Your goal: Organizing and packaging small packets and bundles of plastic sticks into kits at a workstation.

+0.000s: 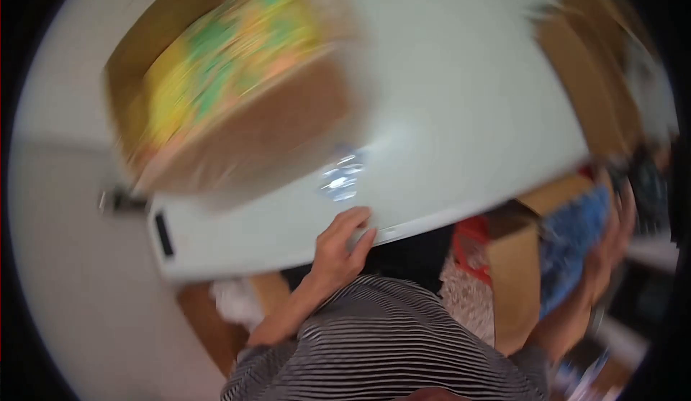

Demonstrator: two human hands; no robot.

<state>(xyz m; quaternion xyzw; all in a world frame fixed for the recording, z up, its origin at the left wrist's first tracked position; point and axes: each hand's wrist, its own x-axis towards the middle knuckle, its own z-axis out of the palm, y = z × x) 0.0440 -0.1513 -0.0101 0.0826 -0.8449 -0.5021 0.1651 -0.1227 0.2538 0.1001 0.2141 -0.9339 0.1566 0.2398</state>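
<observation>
My left hand (342,244) is at the near edge of the white table (461,99), fingers curved and a gap showing between them and the thumb. Nothing shows in its grasp. Just beyond its fingertips lies a small clear plastic packet (342,176), shiny with glare. Off to the right, my right hand (610,239) reaches down beside an open cardboard box (515,279) that holds blue plastic-wrapped things (572,239). Motion blurs its fingers, so whether they grip anything is unclear.
A large open carton (266,131) stands on the table at the far left, with yellow and green printed packs (230,56) inside. Another cardboard box (586,77) is at the table's right end. Below the near left edge is a brown box (209,322) with whitish plastic.
</observation>
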